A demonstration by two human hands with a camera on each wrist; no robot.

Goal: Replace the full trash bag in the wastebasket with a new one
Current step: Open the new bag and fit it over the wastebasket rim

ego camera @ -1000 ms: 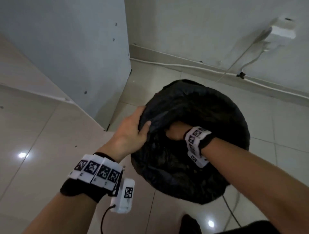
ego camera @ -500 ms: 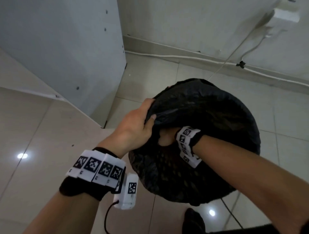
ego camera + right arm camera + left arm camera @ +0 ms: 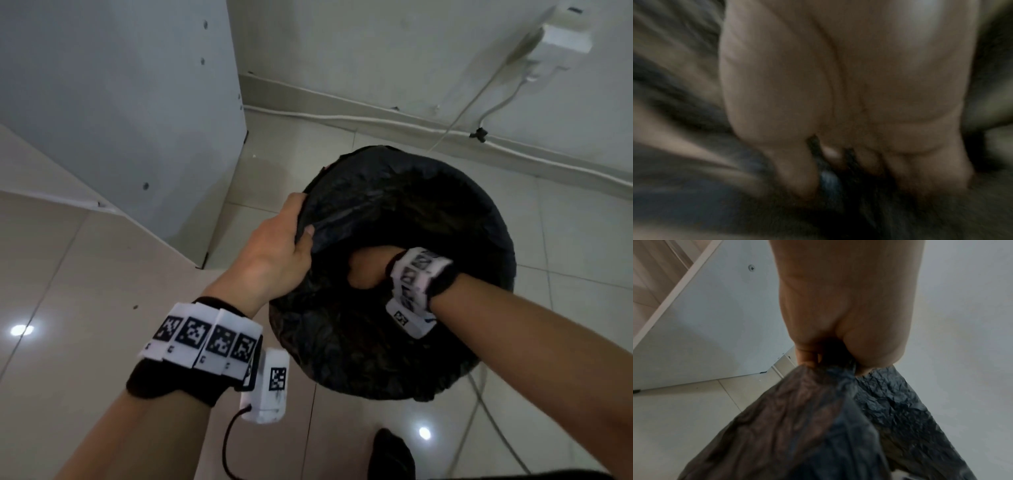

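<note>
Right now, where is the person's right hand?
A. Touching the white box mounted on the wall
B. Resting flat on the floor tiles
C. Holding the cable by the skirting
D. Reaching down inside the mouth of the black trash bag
D: in the head view the right hand is sunk into the opening of the black trash bag, plastic around it, while the left hand grips the bag's edge.

Black crinkled trash bag (image 3: 404,219), checker-patterned white wristbands (image 3: 205,339), grey-white floor tiles (image 3: 68,274)
</note>
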